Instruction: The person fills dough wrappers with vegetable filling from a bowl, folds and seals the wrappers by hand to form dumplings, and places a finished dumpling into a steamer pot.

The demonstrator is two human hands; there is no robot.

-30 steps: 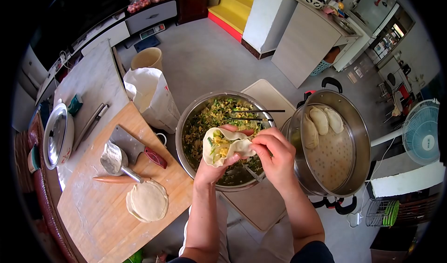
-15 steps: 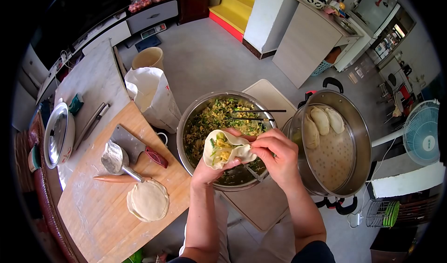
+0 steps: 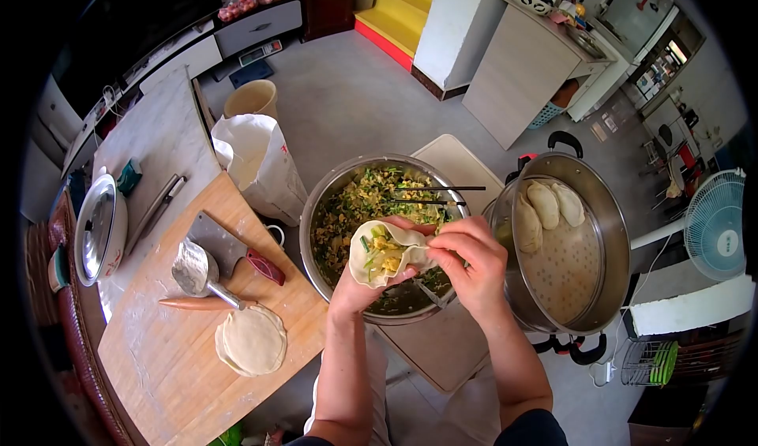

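Bare forearms (image 3: pixel 353 363) extended forward, left hand (image 3: pixel 352 294) cupped palm up, right hand (image 3: pixel 478 261) beside it, pinching

The filled wrapper (image 3: pixel 379 252) hides the palm and most of the fingers of the left hand (image 3: pixel 357 292); the fingertips of the right hand (image 3: pixel 478 260) cover the bit of edge that they pinch, so the fold there cannot be made out; both hands block part of the metal bowl (image 3: pixel 395 318) and its filling (image 3: pixel 363 193); the inner ends of the chopsticks (image 3: pixel 462 188) are hard to trace; the scoop (image 3: pixel 193 268) covers parts of the cleaver (image 3: pixel 225 241) and rolling pin (image 3: pixel 189 304); the dark sleeve (image 3: pixel 529 430) runs off the bottom edge; small items on the far counter (image 3: pixel 513 67) are too small to tell.
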